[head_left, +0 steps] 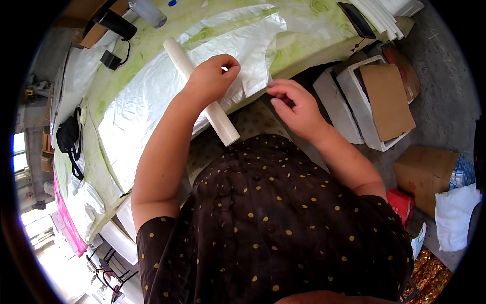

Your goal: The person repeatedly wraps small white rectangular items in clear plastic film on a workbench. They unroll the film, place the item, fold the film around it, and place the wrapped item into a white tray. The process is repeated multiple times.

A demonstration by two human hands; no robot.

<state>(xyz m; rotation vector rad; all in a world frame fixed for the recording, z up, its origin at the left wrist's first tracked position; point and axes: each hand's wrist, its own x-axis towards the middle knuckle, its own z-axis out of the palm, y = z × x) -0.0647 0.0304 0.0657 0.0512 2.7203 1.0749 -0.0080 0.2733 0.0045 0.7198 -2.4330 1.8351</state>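
Roll partly behind left hand

i seem to be in a workshop: plastic film across my work table, foam boxes and a cardboard carton to my right, grey floor

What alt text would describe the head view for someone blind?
A person's left hand reaches across a long, white cylindrical roll; the right hand is near the edge of thin, translucent plastic sheeting. The roll lies across the sheeting, overhanging a green-patterned table.
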